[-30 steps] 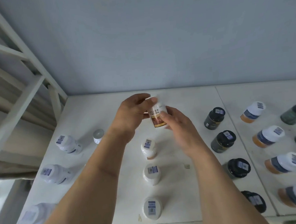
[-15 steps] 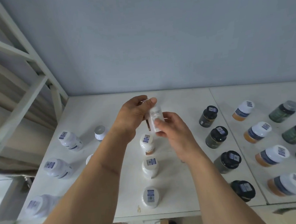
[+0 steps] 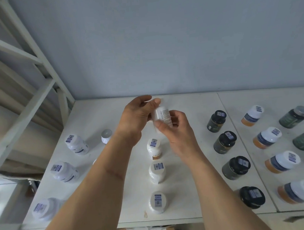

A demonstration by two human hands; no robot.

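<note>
A small white pill bottle (image 3: 163,116) with fine print on its label is held above the white shelf (image 3: 187,130), near the back wall. My left hand (image 3: 136,118) grips its upper end, thumb and fingers curled over the cap. My right hand (image 3: 177,131) grips its lower body, thumb across the front. The bottle's cap and base are hidden by my fingers. Below the hands, three matching white bottles (image 3: 154,148) stand in a column toward the front edge.
Larger white bottles (image 3: 76,144) and a small white jar (image 3: 106,135) stand at the left. Black-lidded dark bottles (image 3: 225,142) form a column at the right; orange bottles (image 3: 266,137) and green ones (image 3: 294,116) stand on the adjoining panel. A white rack frame (image 3: 37,56) rises at the left.
The bottle has been turned between my hands: its brown-banded label side has rotated away and the fine-print side now faces me. Both hands stay at the same spot above the shelf.
</note>
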